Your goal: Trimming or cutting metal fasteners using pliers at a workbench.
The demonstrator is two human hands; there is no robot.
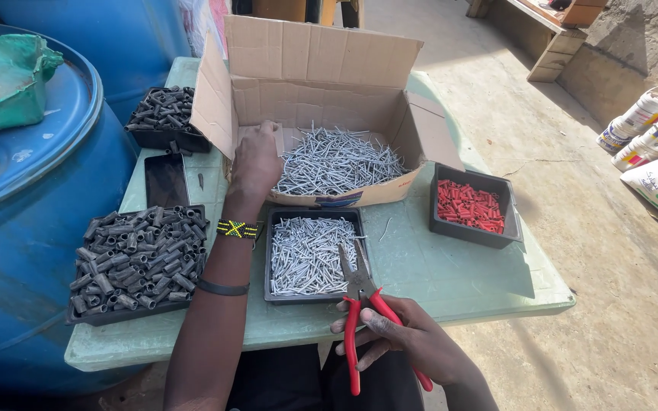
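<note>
Red-handled pliers point(359, 304) sit nearest the camera, gripped by the right hand point(409, 339), whose fingers are wrapped round the handles at the near edge of the pale green table point(451, 281); the tool's metal nose points away, over the near right corner of the black tray of short grey metal pins point(312, 255). The left hand point(257, 161) reaches far forward into the open cardboard box point(321, 91), its fingers curled down at the left edge of the heap of loose pins point(340, 160); whether it has closed on any pins cannot be told, since the fingertips are hidden. So the pins lie in two places: the heap touching or just beside the left hand, and the tray between the two hands, just beyond the pliers. Several risks seem plausible. The pin ends look sharp, and a blind grab into the heap could prick the fingers. The left forearm passes just beside the tray of dark sleeves point(137, 259) and over the pin tray's left rim, so a careless pull back could tip either. The pliers' nose could snag that tray too. A dark phone point(166, 179) lies left of the box, and a tray of red plugs point(472, 207) stands well to the right.
</note>
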